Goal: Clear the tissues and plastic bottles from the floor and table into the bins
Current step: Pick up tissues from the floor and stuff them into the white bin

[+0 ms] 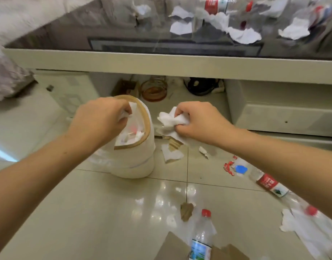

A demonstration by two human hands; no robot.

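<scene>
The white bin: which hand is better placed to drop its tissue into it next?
The left hand. It pinches a small tissue directly over the open mouth of the white bin. The right hand grips a crumpled tissue beside the bin, outside its rim.

No text can be read with certainty. A red label with white characters is carried by the plastic bottle on the floor at right (269,185), but the characters are blurred and upside down; a white panel with a dark green mark is seen beside it. A red-and-white label is borne by the bottle on the table (216,3), its lettering illegible. A blue-green label is shown on the red-capped bottle at the bottom edge (200,241), with no words made out. Torn red-and-blue label scraps (236,168) are noted on the floor, unreadable.
</scene>
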